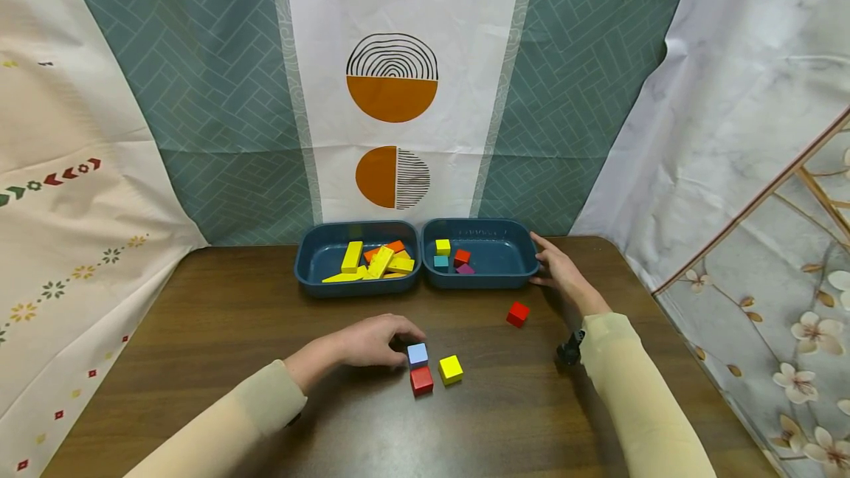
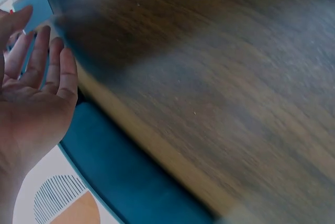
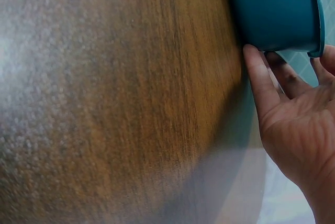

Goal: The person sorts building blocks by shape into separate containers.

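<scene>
My left hand (image 1: 375, 340) is beside a light blue cube (image 1: 417, 354), its fingers loosely bent and spread around the far and left sides; whether they touch it cannot be told. A red cube (image 1: 421, 380) adjoins the blue one on the near side, and a yellow cube (image 1: 451, 369) lies just to the right. With fingers extended, my right hand (image 1: 561, 271) touches the right end of a dark blue bin (image 1: 478, 282). That end wall (image 3: 277, 14) shows against the fingertips in the right wrist view. Inside are yellow, teal, red and purple blocks.
A second dark blue bin (image 1: 358, 290) adjoins the first on its left, holding several yellow and orange blocks. Another red cube (image 1: 518, 314) lies on the brown table (image 1: 219, 338) in front of the right bin. A patterned curtain (image 1: 398, 131) hangs behind the bins.
</scene>
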Demonstrator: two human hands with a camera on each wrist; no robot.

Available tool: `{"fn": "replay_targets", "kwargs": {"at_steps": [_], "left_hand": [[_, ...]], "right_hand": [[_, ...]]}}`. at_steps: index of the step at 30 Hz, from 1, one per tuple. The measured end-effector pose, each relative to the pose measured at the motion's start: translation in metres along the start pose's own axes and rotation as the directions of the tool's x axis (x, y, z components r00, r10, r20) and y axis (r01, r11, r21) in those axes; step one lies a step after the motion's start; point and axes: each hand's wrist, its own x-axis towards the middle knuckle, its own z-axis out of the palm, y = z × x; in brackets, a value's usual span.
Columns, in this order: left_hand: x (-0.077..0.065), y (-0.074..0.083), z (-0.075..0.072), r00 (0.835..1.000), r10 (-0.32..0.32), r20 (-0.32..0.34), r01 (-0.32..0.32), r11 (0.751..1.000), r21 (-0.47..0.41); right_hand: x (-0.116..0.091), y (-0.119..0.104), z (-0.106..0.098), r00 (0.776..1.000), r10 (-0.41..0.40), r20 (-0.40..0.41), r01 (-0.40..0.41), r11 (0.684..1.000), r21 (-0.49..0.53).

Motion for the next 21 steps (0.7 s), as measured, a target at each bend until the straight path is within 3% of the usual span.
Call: {"fn": "replay_targets", "kwargs": {"at_steps": [4,11,21], "left_hand": [[0.0020,0.0025,0.0006,0.999,0.041,0.012,-0.042,0.999,0.031],[0.0040,0.0048,0.0022,1.000,0.006,0.016,-0.007,0.999,0.033],[0.0065,0.0050,0.0028,0.999,-0.032,-0.032,0.033,0.999,0.036]], "right_hand": [[0.0007,0.0008,-0.0004,1.000,0.007,0.002,-0.007,1.000,0.009],[0.0009,0.0011,-0.0021,1.000,0.010,0.024,-0.010,1.000,0.002],[0.0001,0.0006,-0.0022,1.000,0.007,0.022,-0.007,1.000,0.008]]}}
